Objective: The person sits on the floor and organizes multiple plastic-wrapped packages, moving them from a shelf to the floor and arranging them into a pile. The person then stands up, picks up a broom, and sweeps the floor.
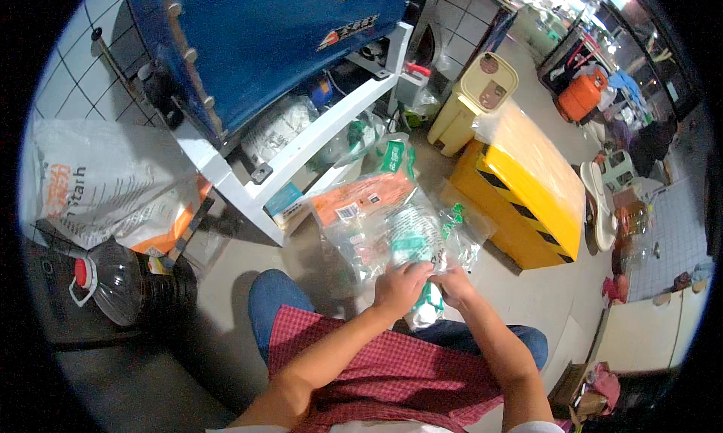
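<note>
Both my hands meet on a white and green printed plastic bag [411,232] in front of my knees. My left hand [402,286] grips its near part from the left. From the other side my right hand [453,284] pinches the same bag, close to the left fingers. A crumpled white and green end [425,315] hangs below my hands towards my lap. Around the bag lie a clear and orange plastic wrapper [367,198] with a barcode and a clear bag with green print [454,224]. What the printed bag contains is hidden.
A blue machine [282,43] on a white metal frame [327,128] stands ahead. To the right are a yellow box [508,218] with black stripes and a cream bin [452,125]. At left are a large dark-liquid bottle [121,286] and a white sack [107,179]. An orange gas cylinder [582,97] stands farther off.
</note>
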Demonstrator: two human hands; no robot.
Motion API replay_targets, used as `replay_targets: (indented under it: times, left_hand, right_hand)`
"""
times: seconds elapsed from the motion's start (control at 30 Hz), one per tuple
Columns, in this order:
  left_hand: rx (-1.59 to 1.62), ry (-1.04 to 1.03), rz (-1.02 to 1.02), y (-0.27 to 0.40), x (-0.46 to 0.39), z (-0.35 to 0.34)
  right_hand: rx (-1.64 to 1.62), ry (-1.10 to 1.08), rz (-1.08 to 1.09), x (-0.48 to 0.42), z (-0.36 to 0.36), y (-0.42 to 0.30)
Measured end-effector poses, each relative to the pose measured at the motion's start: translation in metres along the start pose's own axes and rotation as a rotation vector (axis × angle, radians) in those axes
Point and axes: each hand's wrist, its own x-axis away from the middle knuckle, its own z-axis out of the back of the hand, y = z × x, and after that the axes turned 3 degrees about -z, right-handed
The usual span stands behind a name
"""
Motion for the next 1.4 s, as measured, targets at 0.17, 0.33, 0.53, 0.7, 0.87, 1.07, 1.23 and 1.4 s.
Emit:
replay_targets:
  times: [0.17, 0.33, 0.53, 0.7, 0.87, 1.07, 1.23, 1.4]
  left_hand:
    - [0.054, 0.026, -0.008, -0.002, 0.017, -0.006]
    - [0.134, 0.005, -0.036, 0.018, 0.012, 0.004]
    - [0.179, -0.109, -0.134, 0.003, 0.014, 0.036]
    - [0.26, -0.202, -0.255, 0.009, 0.006, 0.033]
    - [0.324, -0.222, -0.208, 0.004, 0.015, 0.046]
    - [0.378, -0.222, -0.234, 0.014, 0.007, 0.035]
    - [0.331, -0.252, -0.207, 0.008, 0.003, 0.041]
    - [0.198, -0.26, -0.128, 0.016, 0.005, 0.033]
  right_hand:
    - [-0.157, 0.136, 0.021, -0.015, -0.007, 0.0]
    - [-0.31, 0.139, 0.149, -0.041, 0.025, 0.033]
    - [0.128, 0.127, 0.273, -0.03, -0.02, 0.035]
    - [0.69, -0.018, 0.436, -0.042, 0.022, 0.053]
    - [0.84, 0.188, 0.181, -0.003, -0.091, -0.019]
    - [0.031, 0.057, 0.344, -0.02, -0.037, 0.031]
    - [0.247, -0.08, 0.365, -0.018, -0.043, 0.04]
    - [-0.113, -0.051, 0.274, -0.018, -0.053, 0.04]
